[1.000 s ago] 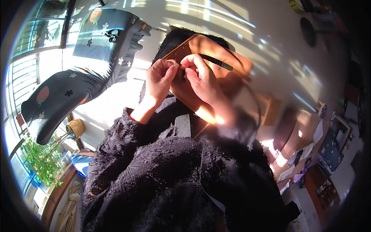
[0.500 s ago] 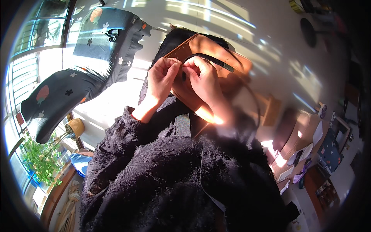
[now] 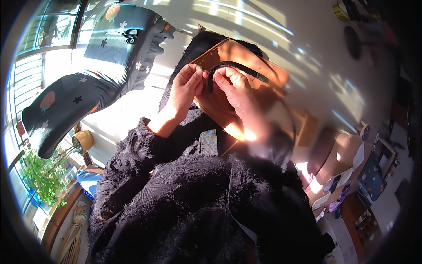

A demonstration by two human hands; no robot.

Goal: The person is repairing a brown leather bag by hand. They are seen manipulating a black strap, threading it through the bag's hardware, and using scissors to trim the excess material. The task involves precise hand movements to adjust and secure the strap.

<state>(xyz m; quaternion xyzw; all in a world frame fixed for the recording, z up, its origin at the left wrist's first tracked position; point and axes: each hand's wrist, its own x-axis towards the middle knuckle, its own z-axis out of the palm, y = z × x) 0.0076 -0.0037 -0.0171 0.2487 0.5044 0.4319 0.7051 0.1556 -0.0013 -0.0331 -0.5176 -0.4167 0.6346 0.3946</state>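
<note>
A tan leather-like piece (image 3: pixel 246 55), bag-shaped with a stitched edge, lies across my lap. Over it arches a narrow black strap (image 3: pixel 235 64), with a loose thread near its far right end. My right hand (image 3: pixel 235 90) is closed, thumb and fingers pinched against the strap near its bent left end. Just left of it, my left hand (image 3: pixel 185 88) is closed too, its thumb and fingertips pressed together above the leather's left edge. Whatever the left fingertips hold is too small to make out. A small gap separates the two hands.
A dark patterned covered chair (image 3: pixel 101 70) stands at the left with black-handled scissors (image 3: pixel 130 35) on it. Beside the window is a leafy plant (image 3: pixel 41 176). At the right sits a cardboard box (image 3: pixel 336 163) with papers and other items.
My hands, whose fingertips were almost meeting, have drawn slightly apart. The right hand has moved a little right and down. The black strap's bent left end shows more now.
</note>
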